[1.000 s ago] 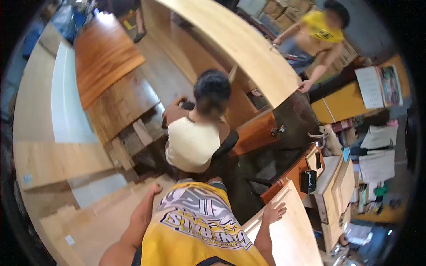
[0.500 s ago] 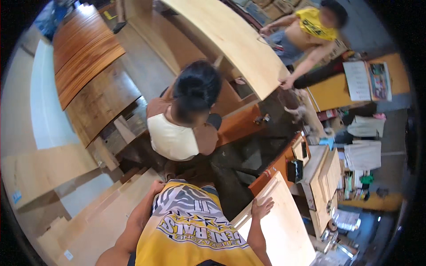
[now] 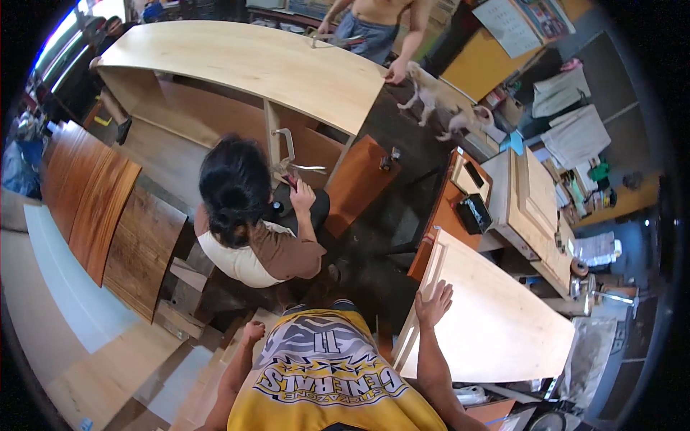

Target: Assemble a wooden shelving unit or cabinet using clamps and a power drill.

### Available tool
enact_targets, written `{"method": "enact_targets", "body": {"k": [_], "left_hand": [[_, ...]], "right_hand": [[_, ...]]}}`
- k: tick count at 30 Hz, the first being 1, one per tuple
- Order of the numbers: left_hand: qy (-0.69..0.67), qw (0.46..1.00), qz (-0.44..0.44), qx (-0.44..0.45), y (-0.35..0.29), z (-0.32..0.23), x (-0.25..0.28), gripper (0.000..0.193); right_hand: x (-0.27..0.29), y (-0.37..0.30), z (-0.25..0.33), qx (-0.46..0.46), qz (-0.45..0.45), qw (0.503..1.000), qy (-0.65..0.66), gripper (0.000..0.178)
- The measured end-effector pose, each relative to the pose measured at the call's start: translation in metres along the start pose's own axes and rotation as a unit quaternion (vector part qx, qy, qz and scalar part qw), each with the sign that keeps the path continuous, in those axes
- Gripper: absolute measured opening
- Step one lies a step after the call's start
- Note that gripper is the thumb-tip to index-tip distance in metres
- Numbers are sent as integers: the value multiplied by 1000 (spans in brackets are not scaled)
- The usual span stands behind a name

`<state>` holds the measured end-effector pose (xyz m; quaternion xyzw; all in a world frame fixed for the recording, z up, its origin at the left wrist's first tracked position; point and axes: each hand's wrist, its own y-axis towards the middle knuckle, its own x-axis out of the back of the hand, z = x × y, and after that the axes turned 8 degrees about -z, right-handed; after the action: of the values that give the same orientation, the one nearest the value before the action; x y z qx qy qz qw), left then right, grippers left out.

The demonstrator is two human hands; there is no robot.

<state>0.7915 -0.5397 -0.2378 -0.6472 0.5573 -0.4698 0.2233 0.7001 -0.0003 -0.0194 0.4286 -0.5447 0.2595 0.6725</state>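
Note:
My right hand [image 3: 434, 306] lies flat with fingers spread on the framed edge of a pale wooden panel [image 3: 496, 316] at my right. My left hand [image 3: 253, 331] hangs beside my left hip with its fingers curled in, and nothing shows in it. Pale boards [image 3: 205, 391] lie below that hand. In front of me a crouching person [image 3: 248, 223] grips a metal locking clamp [image 3: 290, 154] against an upright of a large open wooden cabinet frame [image 3: 237, 68]. Beyond it, a standing person [image 3: 384, 29] has a hand at the frame's right corner, near another clamp [image 3: 336, 41].
Dark-stained wood panels [image 3: 90, 197] and a white sheet [image 3: 72, 266] lie at the left. An orange-brown board [image 3: 363, 183] stands beside the crouching person. A light-coloured dog [image 3: 442, 104] is at the far right, near a workbench [image 3: 528, 215]. Another person [image 3: 111, 32] is at the far left.
My view has turned toward the right. The crouching person's hand and clamp have come into sight. My left hand has moved off my waist; my right hand stays on the panel.

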Motion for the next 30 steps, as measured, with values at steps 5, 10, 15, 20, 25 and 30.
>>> {"method": "enact_targets", "body": {"k": [5,10,15,20,25,30], "left_hand": [[229,965,30,-126,-7,-51,-17,40],[217,970,51,-93,8,-35,-26,48],[112,988,-24,-104,14,-31,0,33],[36,993,-96,-62,25,-30,23,30],[0,996,-84,20,5,-5,21,30],[193,980,-28,-35,11,14,-3,46]], "right_hand": [[12,-8,-9,-23,-13,1000,-7,86],[1,-19,-10,-11,-11,1000,0,86],[8,-10,6,11,-9,1000,24,87],[-1,-6,4,12,-10,1000,3,86],[-7,-5,12,18,6,1000,13,85],[-1,-11,-2,2,7,1000,-2,85]]}}
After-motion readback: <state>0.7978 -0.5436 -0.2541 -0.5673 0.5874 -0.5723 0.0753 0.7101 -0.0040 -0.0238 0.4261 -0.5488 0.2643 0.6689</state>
